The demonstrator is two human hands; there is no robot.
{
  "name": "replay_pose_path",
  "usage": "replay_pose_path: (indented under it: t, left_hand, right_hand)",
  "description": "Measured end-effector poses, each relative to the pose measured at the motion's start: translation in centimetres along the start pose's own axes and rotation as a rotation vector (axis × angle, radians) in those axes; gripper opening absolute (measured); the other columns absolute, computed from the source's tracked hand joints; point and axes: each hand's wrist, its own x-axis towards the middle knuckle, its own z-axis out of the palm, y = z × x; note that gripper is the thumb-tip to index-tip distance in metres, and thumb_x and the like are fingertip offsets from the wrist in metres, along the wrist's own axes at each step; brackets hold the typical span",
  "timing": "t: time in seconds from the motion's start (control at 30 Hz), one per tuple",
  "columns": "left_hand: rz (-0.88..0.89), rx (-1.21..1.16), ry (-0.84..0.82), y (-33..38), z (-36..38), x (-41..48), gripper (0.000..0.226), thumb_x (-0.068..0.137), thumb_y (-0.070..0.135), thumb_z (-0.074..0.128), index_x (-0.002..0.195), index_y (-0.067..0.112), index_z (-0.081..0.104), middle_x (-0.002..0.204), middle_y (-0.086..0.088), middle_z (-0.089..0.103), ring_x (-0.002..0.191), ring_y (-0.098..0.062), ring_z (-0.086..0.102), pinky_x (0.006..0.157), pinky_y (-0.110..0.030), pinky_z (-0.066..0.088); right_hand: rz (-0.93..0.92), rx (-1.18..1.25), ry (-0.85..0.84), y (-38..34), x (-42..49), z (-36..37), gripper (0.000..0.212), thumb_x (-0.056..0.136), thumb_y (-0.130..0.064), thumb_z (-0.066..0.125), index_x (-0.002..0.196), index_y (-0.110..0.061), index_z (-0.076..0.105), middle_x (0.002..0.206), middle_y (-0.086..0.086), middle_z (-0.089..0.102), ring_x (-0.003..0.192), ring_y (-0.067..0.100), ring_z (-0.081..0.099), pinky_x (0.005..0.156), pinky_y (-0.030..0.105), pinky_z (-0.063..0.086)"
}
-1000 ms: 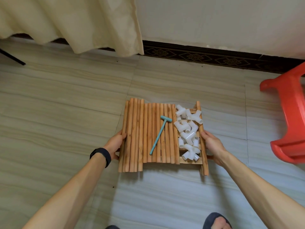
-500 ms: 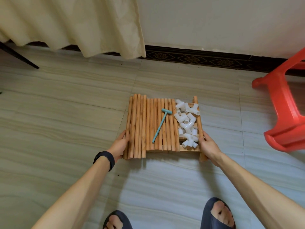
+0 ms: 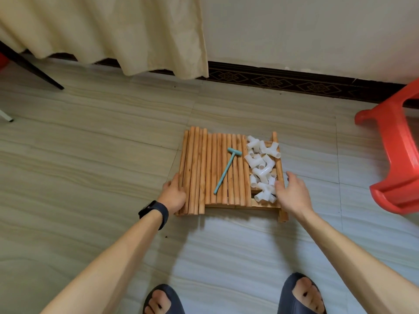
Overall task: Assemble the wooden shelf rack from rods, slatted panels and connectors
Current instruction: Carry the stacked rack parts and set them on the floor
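Observation:
A stack of slatted wooden panels lies on the tiled floor. Several wooden rods lie side by side on top of it. A small teal hammer rests across the rods. A heap of white plastic connectors fills the right part of the top panel. My left hand holds the left edge of the stack, thumb on top, fingertips hidden. My right hand hovers at the right edge with fingers spread, gripping nothing.
A red plastic stool stands on the right. A cream curtain hangs at the back left, with a black furniture leg beside it. My feet in dark slippers are at the bottom.
The stack came down from a carried position onto the floor, farther from me. My right hand has let go of the right edge and opened.

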Motion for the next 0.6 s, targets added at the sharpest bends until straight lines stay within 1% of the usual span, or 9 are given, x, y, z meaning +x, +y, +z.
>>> replay_pose_path:
  t: [0.03, 0.07, 0.13, 0.2, 0.3, 0.37, 0.43, 0.53, 0.6]
  left_hand:
    - [0.047, 0.112, 0.018, 0.7, -0.2, 0.2, 0.062, 0.105, 0.029, 0.040, 0.160, 0.029, 0.010, 0.164, -0.014, 0.018, 0.141, -0.035, 0.037, 0.116, -0.044, 0.036]
    - [0.100, 0.217, 0.032, 1.7, -0.3, 0.5, 0.064, 0.104, 0.034, 0.042, 0.160, 0.029, 0.011, 0.165, -0.012, 0.013, 0.147, -0.035, 0.027, 0.120, -0.046, 0.029]
    - [0.211, 0.430, 0.048, 3.9, -0.3, 1.0, 0.067, 0.102, 0.041, 0.043, 0.160, 0.031, 0.011, 0.167, -0.009, 0.010, 0.151, -0.032, 0.017, 0.122, -0.049, 0.022]
    - [0.308, 0.641, 0.026, 5.7, 0.3, 1.8, 0.068, 0.102, 0.045, 0.039, 0.160, 0.031, 0.006, 0.168, -0.005, 0.002, 0.153, -0.030, 0.008, 0.123, -0.052, 0.014]
    - [0.355, 0.869, -0.110, 6.2, 2.1, 2.5, 0.064, 0.105, 0.048, 0.026, 0.159, 0.036, -0.004, 0.167, 0.002, -0.013, 0.154, -0.024, -0.008, 0.122, -0.055, 0.004]
    - [0.320, 0.908, -0.151, 5.3, 3.5, 2.7, 0.061, 0.105, 0.049, 0.017, 0.156, 0.040, -0.014, 0.164, 0.006, -0.025, 0.153, -0.020, -0.016, 0.121, -0.057, 0.000]
    - [0.280, 0.886, -0.131, 4.2, 4.8, 2.7, 0.059, 0.105, 0.050, 0.010, 0.151, 0.042, -0.024, 0.157, 0.007, -0.037, 0.150, -0.017, -0.025, 0.120, -0.060, -0.004]
    - [0.264, 0.892, -0.069, 3.4, 6.2, 2.2, 0.056, 0.103, 0.051, 0.006, 0.142, 0.042, -0.034, 0.150, 0.006, -0.045, 0.141, -0.012, -0.036, 0.118, -0.064, -0.009]
    - [0.262, 0.892, -0.051, 3.4, 6.4, 2.2, 0.055, 0.103, 0.053, 0.004, 0.139, 0.043, -0.036, 0.148, 0.006, -0.046, 0.136, -0.010, -0.039, 0.117, -0.064, -0.010]
  right_hand:
    - [-0.099, -0.066, 0.035, -1.5, -0.7, -0.2, 0.057, 0.102, -0.037, 0.047, 0.153, -0.016, 0.035, 0.148, 0.014, 0.046, 0.137, 0.033, 0.041, 0.111, 0.046, 0.036]
    - [-0.202, -0.113, 0.036, -3.2, -1.2, -0.3, 0.055, 0.102, -0.038, 0.047, 0.152, -0.018, 0.037, 0.145, 0.012, 0.049, 0.134, 0.030, 0.043, 0.109, 0.045, 0.038]
    - [-0.394, -0.192, -0.044, -6.4, -1.7, 0.2, 0.051, 0.102, -0.040, 0.046, 0.151, -0.027, 0.037, 0.135, 0.007, 0.054, 0.120, 0.021, 0.052, 0.099, 0.038, 0.047]
    - [-0.505, -0.282, -0.145, -9.1, -1.4, 1.7, 0.050, 0.103, -0.042, 0.042, 0.151, -0.031, 0.035, 0.127, 0.003, 0.058, 0.106, 0.017, 0.058, 0.090, 0.033, 0.051]
    - [-0.501, -0.426, -0.229, -11.5, -0.3, 4.4, 0.045, 0.103, -0.047, 0.036, 0.145, -0.031, 0.041, 0.125, 0.007, 0.060, 0.106, 0.026, 0.062, 0.086, 0.042, 0.055]
    - [-0.464, -0.464, -0.235, -11.7, 0.4, 6.0, 0.038, 0.103, -0.046, 0.036, 0.133, -0.026, 0.049, 0.117, 0.008, 0.060, 0.099, 0.028, 0.062, 0.081, 0.042, 0.055]
    - [-0.453, -0.459, -0.209, -11.6, 0.7, 6.7, 0.031, 0.103, -0.041, 0.039, 0.125, -0.021, 0.050, 0.111, 0.008, 0.060, 0.094, 0.028, 0.063, 0.076, 0.040, 0.053]
    - [-0.428, -0.373, -0.179, -10.8, 0.5, 6.5, 0.025, 0.100, -0.026, 0.046, 0.124, -0.016, 0.050, 0.107, 0.008, 0.061, 0.093, 0.029, 0.063, 0.073, 0.038, 0.051]
    - [-0.441, -0.207, -0.105, -9.5, -0.1, 5.3, 0.020, 0.099, -0.021, 0.046, 0.118, -0.016, 0.052, 0.103, 0.004, 0.061, 0.088, 0.025, 0.061, 0.073, 0.036, 0.052]
